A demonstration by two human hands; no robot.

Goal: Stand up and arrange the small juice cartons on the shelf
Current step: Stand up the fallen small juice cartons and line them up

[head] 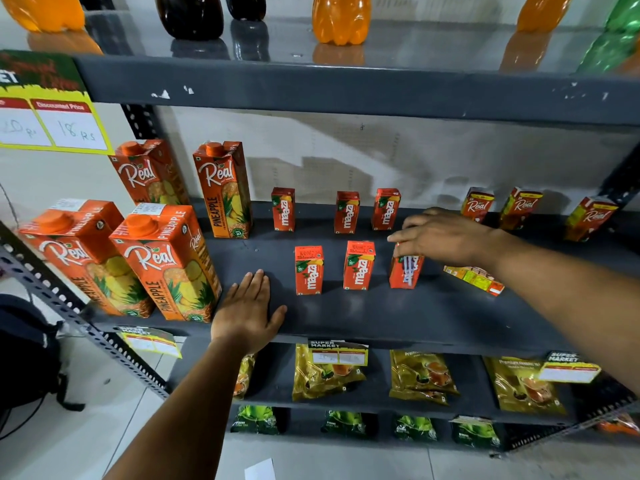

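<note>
Small orange Maaza cartons stand on the dark shelf (363,317): three in a back row (347,212) and two in a front row (309,270). My right hand (446,237) grips the top of a third front-row carton (406,271), which stands upright with its back face towards me. Just right of it, under my right forearm, a small carton (474,279) lies flat on its side. Three small Real cartons (521,207) stand at the back right. My left hand (247,311) rests flat, palm down, on the shelf's front edge and holds nothing.
Large Real pineapple cartons (166,261) fill the shelf's left end. Soda bottles (341,19) stand on the shelf above. Tea packets (420,375) lie on the lower shelves, with price tags (337,355) clipped to the edges. A dark bag (24,355) sits on the floor at left.
</note>
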